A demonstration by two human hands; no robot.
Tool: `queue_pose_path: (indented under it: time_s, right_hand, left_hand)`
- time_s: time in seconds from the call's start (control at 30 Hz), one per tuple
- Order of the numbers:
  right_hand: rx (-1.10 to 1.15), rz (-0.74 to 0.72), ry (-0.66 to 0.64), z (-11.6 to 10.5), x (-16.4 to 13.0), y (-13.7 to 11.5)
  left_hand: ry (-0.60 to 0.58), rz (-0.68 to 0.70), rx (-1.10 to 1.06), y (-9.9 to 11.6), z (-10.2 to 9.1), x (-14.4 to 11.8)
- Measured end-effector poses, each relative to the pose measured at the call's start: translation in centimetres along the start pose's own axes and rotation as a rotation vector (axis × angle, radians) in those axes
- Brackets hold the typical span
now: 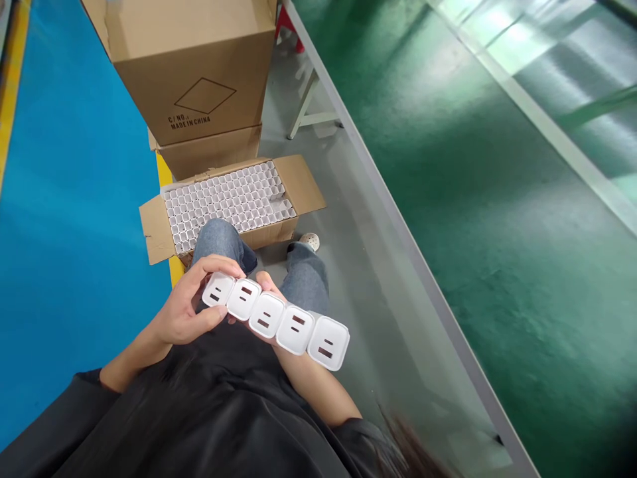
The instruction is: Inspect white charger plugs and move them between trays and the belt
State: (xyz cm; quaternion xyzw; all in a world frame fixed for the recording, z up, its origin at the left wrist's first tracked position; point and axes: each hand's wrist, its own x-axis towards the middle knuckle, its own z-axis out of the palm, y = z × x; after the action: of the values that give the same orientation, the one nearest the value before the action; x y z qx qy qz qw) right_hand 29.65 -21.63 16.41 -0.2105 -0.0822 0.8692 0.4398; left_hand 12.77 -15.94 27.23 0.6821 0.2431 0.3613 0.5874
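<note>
both hands clamp a row of five white chargers [276,322] end to end, left hand [186,312] pinching one end, right hand [271,292] cradling underneath so the row stays straight, open carton [229,199] of more by their feet

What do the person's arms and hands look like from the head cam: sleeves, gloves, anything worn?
Both hands are bare: no gloves, rings or watch visible on the left hand or the little that shows of the right hand. Dark, loose sleeves are pushed up, leaving both forearms uncovered.

Dark grey sleeves [60,411]; blue jeans [303,279]; pale shoe [310,240]
</note>
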Motion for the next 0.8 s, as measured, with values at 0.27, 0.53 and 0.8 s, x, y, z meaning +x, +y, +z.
queue_pose_path:
  time_s: [0.27,0.53,0.8]
  right_hand:
    - [-0.007,-0.067,0.093,1.7,-0.4,-0.6]
    - [0.041,0.248,0.001,2.8,-0.2,-2.5]
    - [0.025,-0.141,0.077,2.1,-0.5,-0.2]
  left_hand:
    - [0.048,0.007,0.18,-0.1,-0.3,-0.4]
    - [0.071,-0.005,0.255,0.0,-0.5,-0.7]
    - [0.052,0.219,0.517,0.7,-0.1,0.1]
